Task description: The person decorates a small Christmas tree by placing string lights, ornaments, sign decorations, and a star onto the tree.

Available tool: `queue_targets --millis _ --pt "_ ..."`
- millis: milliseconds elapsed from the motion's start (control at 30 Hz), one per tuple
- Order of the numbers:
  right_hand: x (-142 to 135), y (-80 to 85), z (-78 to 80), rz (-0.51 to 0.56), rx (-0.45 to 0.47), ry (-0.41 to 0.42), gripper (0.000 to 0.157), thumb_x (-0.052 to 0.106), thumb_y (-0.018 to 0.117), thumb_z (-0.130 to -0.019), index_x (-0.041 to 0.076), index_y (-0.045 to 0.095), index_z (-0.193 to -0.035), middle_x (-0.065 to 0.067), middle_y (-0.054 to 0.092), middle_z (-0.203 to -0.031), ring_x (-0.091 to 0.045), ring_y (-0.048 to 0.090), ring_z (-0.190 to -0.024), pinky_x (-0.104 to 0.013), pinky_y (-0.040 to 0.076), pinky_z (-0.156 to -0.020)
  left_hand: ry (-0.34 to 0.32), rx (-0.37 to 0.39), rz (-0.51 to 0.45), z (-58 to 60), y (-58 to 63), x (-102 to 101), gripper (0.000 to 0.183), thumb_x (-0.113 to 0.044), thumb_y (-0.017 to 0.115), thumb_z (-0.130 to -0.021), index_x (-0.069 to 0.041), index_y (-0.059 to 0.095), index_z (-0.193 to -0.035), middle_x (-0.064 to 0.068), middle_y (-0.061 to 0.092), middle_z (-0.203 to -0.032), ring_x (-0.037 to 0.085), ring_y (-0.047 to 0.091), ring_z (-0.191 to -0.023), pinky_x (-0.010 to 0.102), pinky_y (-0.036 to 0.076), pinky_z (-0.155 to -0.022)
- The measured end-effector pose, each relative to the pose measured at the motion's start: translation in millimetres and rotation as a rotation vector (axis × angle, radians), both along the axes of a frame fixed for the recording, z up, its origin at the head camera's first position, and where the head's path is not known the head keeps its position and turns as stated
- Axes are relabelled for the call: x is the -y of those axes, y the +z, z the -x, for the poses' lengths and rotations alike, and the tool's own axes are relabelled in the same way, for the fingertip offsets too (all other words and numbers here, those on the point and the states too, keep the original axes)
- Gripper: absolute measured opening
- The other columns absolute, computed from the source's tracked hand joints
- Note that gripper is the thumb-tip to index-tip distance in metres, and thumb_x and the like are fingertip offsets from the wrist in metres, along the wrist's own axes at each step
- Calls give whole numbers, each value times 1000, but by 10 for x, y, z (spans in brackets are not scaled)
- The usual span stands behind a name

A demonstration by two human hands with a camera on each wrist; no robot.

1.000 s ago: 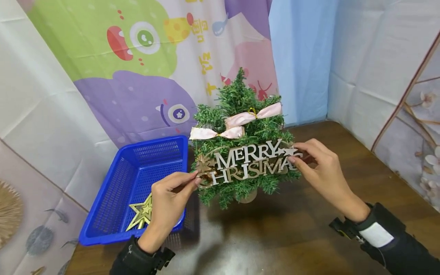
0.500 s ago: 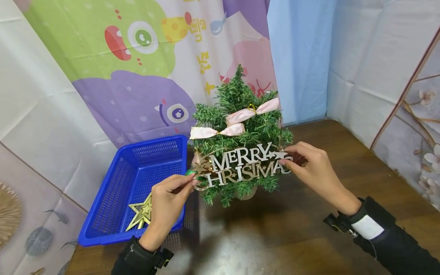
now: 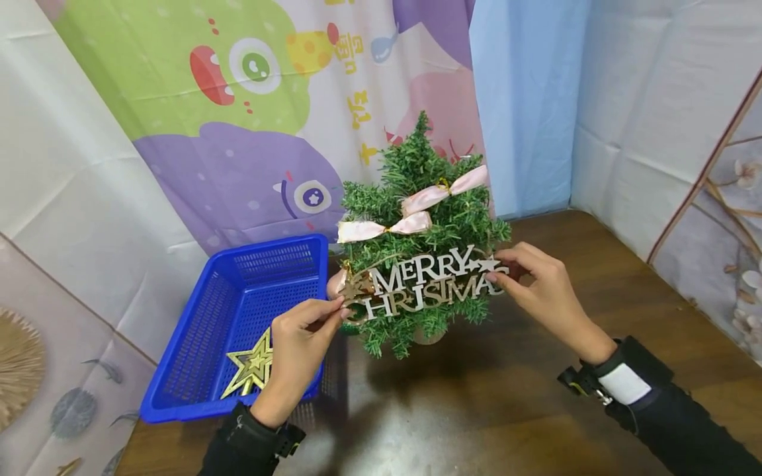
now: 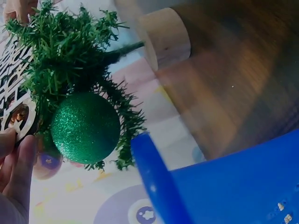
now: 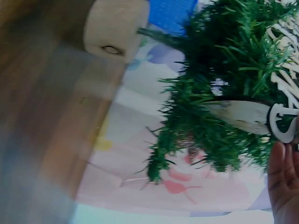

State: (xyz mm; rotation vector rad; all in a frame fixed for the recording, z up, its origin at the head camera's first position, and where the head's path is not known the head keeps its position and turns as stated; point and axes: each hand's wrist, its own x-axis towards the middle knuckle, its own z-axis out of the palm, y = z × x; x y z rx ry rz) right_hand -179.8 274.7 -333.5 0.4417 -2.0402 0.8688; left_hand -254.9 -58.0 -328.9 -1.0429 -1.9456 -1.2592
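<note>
Both hands hold a cut-out "Merry Christmas" sign [image 3: 425, 281] across the front of a small green Christmas tree [image 3: 411, 172]. My left hand [image 3: 303, 347] pinches the sign's left end by the letter C; my right hand [image 3: 542, 291] pinches its right end near the stars. Two pale pink bows [image 3: 383, 228] sit on the branches above the sign. In the left wrist view a glittery green ball [image 4: 85, 127] hangs at the tree's side, close to the left fingers. The tree's round wooden base [image 5: 117, 28] shows in the right wrist view.
A blue plastic basket [image 3: 178, 357] stands left of the tree, with a gold star [image 3: 250, 363] inside it, partly behind the left hand. The brown wooden table [image 3: 452, 423] extends in front. A cartoon-printed curtain [image 3: 238, 165] hangs close behind the tree.
The sign's right end and my right hand have shifted slightly left and inward. My left hand keeps its pinch. The green ball, visible by the left fingertips half a second ago, now sits lower behind the sign.
</note>
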Motion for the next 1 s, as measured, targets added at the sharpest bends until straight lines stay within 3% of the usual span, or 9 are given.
queue_targets --millis 167,400,500,600,733,1000 --pt "21 -34 12 70 25 34 38 -23 76 -62 -6 66 -95 -7 59 -76 -8 54 -64 -13 42 -58 -24 56 -25 -17 -29 -9 16 8 77 -74 0 75 -87 7 70 -82 16 65 -63 18 52 -57" --pt "3 -73 0 384 248 112 26 -16 69 -77 -5 64 -99 -1 62 -78 -8 52 -60 -18 42 -53 -4 321 -63 -134 65 -39 12 8 76 -75 4 70 -85 10 69 -85 15 66 -67 20 53 -61" --pt "-21 -102 -18 457 287 155 22 -13 66 -81 -3 63 -100 0 59 -73 -10 49 -57 -21 40 -51 -10 405 -88 -201 152 -59 12 11 74 -75 7 66 -84 16 69 -87 14 66 -69 20 53 -62" --pt "-43 -125 -29 491 286 201 21 -13 63 -83 -1 64 -100 -1 58 -71 -11 50 -57 -22 41 -51 -39 469 -115 -201 157 -52 12 12 73 -76 9 65 -86 19 68 -89 11 66 -71 23 54 -62" --pt "-71 -136 -19 515 280 250 14 -12 60 -86 -3 66 -96 -3 62 -72 -12 56 -58 -21 45 -52 -76 543 -140 -112 53 -17 11 8 72 -79 6 67 -88 17 69 -87 13 67 -70 30 56 -60" --pt "-65 -105 24 508 349 157 11 -12 60 -87 -9 62 -97 -5 62 -70 -12 54 -54 -24 46 -49 -80 643 -160 -58 11 -10 10 4 73 -80 7 69 -90 19 69 -85 16 67 -63 35 56 -57"
